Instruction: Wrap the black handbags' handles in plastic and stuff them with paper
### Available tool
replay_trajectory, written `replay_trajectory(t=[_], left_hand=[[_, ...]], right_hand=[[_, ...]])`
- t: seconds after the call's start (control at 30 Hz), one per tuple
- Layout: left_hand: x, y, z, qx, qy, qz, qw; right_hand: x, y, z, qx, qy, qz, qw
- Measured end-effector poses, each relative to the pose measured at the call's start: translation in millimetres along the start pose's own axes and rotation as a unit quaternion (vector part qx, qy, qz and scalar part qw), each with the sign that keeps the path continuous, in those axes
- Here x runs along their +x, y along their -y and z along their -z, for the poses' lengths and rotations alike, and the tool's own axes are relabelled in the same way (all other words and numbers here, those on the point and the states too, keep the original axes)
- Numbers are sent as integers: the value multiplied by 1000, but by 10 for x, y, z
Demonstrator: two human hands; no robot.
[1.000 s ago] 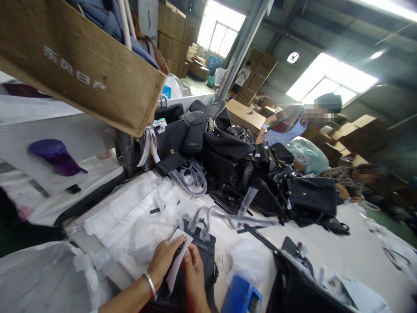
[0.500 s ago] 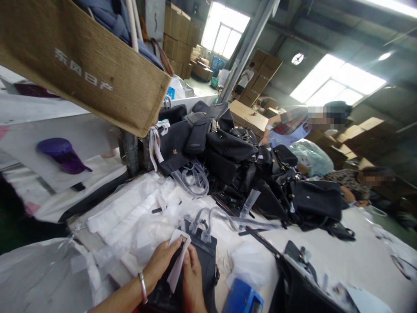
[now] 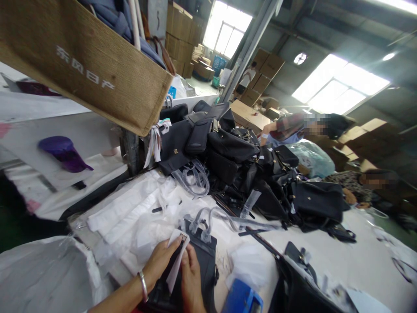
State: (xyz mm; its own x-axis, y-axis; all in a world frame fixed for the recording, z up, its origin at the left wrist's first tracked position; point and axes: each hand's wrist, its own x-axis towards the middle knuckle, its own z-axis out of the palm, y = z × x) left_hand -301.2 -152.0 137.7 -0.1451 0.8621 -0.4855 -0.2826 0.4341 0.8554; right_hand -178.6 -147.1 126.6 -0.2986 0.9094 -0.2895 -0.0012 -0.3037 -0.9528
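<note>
Plastic sack point(image 3: 48, 278): thin, greyish, rumpled film, left of the left hand point(image 3: 163, 260).
White sheets point(image 3: 124, 208): soft, loosely layered, beyond the left hand and to its left.
Bangle point(image 3: 143, 287): smooth, silvery band around the left wrist.
Left hand: closed narrowly on the pale flap point(image 3: 176, 271), thumb near its upper end.
Pale flap: thin, flat, tapering, between both hands, a small dark rectangle at the top.
Right hand point(image 3: 191, 278): fingers bent inward, holding the pale flap's right side.
Black bag point(image 3: 205, 256): leather-like, boxy, on the table point(image 3: 312, 243) beneath both hands.
Handles point(image 3: 206, 235): looped straps in shiny clear film, beyond the right hand.
Blue object point(image 3: 239, 298): smooth, right of the right hand.
White wad point(image 3: 250, 263): gauzy, crumpled, just beyond the blue object.
</note>
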Motion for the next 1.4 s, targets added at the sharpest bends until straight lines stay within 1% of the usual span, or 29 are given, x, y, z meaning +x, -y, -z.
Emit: replay_trajectory(t=[0.1,0.2,0.27,0.4,0.47,0.53,0.63,0.73,0.8,0.9,0.97,1.03,1.1,1.17,1.23,1.3,1.4], left_hand=[[4,15,-6,2,8,10,1000],[8,18,-7,0,29,26,999],[18,22,-4,-10,33,20,999],[50,56,10,-22,-9,-29,999],[62,80,18,-24,-16,-31,999],[67,92,23,-33,-4,-21,999],[64,72,28,-57,31,-15,998],[57,35,37,-68,53,-22,996],[48,30,43,-52,25,-35,998],[15,63,47,-10,-44,-62,997],[-19,95,45,7,-56,-67,996],[-51,121,42,5,-35,-68,997],[-69,136,38,-15,-8,-75,997],[-73,136,31,-48,5,-75,996],[-71,126,17,-77,20,-51,996],[-72,114,-2,-95,47,-18,994],[-70,113,-33,-101,72,3,992]], right_hand=[[20,-3,-7,-7,3,5,1000],[39,-5,-21,-6,16,8,1000],[55,11,-30,2,31,10,999],[111,86,-23,-4,59,25,998],[148,125,-6,-15,66,21,997],[182,153,13,-9,68,2,998],[219,174,27,25,70,-32,997],[237,167,16,43,70,-43,996],[240,146,-2,34,57,-35,997],[232,96,-32,-15,6,-13,1000],[224,61,-47,-41,-26,-6,999],[219,40,-49,-45,-42,-9,998],[219,45,-32,-32,-35,-21,999],[228,88,8,-9,2,-39,999],[249,169,66,4,52,-44,998],[281,266,128,-16,76,-30,996],[336,382,194,-94,55,-13,994]])
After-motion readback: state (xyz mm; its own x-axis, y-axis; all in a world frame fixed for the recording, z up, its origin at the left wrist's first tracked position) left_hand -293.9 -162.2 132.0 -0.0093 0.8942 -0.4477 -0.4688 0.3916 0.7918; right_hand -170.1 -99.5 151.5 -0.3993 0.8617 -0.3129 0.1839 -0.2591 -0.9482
